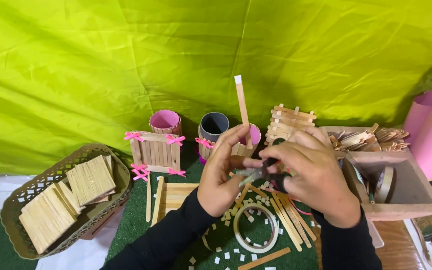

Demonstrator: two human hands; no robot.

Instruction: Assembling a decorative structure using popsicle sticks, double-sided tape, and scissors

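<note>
— Two hands, both occupied. Left hand (221, 175) is pinching a long craft stick (242, 111) upright between thumb and fingers, its white-taped tip pointing up. Right hand (311, 172) is closing around small scissors (261, 172), blades pointing at the stick's lower end.

— And what is lying just under them?

— Item: tape ring (255, 235) resting on the green mat (136, 220), with white tape scraps (226, 255) scattering around it. Item: loose sticks (288, 220) fanning out beneath the right wrist. Item: a flat stick panel (171, 196), apparently half assembled.

— Anything looking finished?

— Several pieces, I judge: a small stick fence with pink bows (156, 150), a pink cup (165, 121) and a grey cup (213, 125) partly clad in sticks, and a stacked stick frame (290, 122) behind the hands.

— Stock remaining?

— Plenty. Woven basket (13, 210) at left is holding bundled sticks; wooden box (401, 192) at right is holding tape rolls and more sticks. So the work is appearing well along, yet far from exhausted.
</note>
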